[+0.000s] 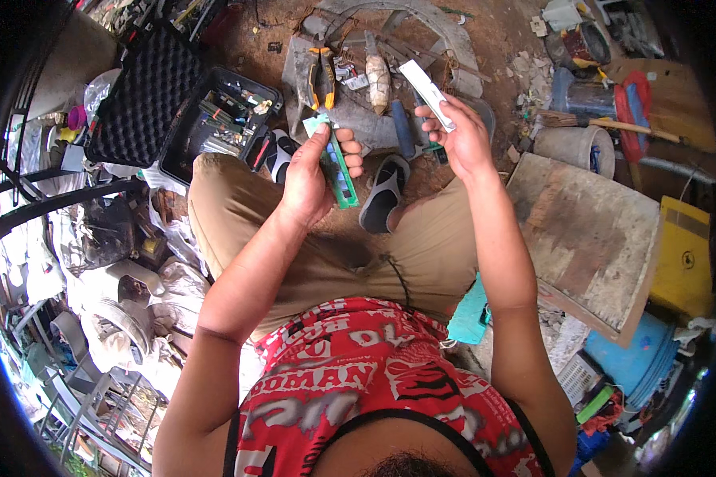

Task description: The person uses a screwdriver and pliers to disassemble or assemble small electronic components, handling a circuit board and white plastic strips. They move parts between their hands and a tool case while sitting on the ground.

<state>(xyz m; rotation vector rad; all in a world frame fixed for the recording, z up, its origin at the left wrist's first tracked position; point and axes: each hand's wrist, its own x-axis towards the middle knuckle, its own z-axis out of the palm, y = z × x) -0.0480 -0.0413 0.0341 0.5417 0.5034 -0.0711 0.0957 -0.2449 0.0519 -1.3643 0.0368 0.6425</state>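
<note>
My left hand [309,176] is closed round a narrow green circuit board [343,181], held upright over my lap with its lower end sticking out below the fingers. My right hand [465,141] grips a flat white rectangular plastic piece [423,86] by its lower end, its far end pointing up and left. Between and beyond the hands, pliers with orange and black handles [321,78] lie on a grey slab. To their right is a tool with a thick wrapped, pale handle [377,78]. A blue handle [402,129] lies near my right hand, partly over the slab's edge.
At the left stands an open black case [219,119] with small tools and parts inside and a foam-lined lid [155,87]. A worn wooden board [585,238] lies at the right, near a whitish bucket [574,149] and a blue tub [632,362]. My shoes [384,195] rest by the slab.
</note>
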